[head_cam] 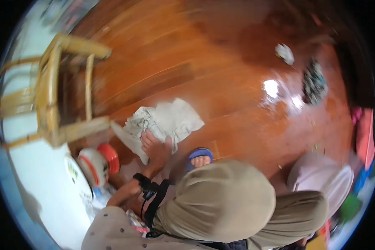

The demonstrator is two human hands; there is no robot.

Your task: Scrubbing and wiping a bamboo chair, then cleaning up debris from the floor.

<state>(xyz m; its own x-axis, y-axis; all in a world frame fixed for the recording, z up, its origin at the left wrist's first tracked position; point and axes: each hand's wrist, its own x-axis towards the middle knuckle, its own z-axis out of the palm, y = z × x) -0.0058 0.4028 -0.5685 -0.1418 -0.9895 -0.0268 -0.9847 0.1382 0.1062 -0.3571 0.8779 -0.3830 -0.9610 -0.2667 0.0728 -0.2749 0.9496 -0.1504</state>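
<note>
My left hand (156,146) reaches down from the lower left, palm down, and holds a rumpled white cloth (178,120) against the reddish-brown wooden floor. Its fingers lie on the bunched part of the cloth, and the rest spreads out beyond them. A black strap with a small device (147,187) hangs about the left wrist. My right hand is out of view. Close to the cloth on the right, my foot shows in a blue slipper (200,153), partly hidden by my knee in brown trousers (225,197).
A yellow wooden chair (48,90) lies or leans at the left. Below it are a white-and-red container (93,165) and plastic bags (97,200). A crumpled white scrap (284,53) and a dark patterned cloth (314,82) lie at the far right. A pale rounded object (312,175) stands beside my knee.
</note>
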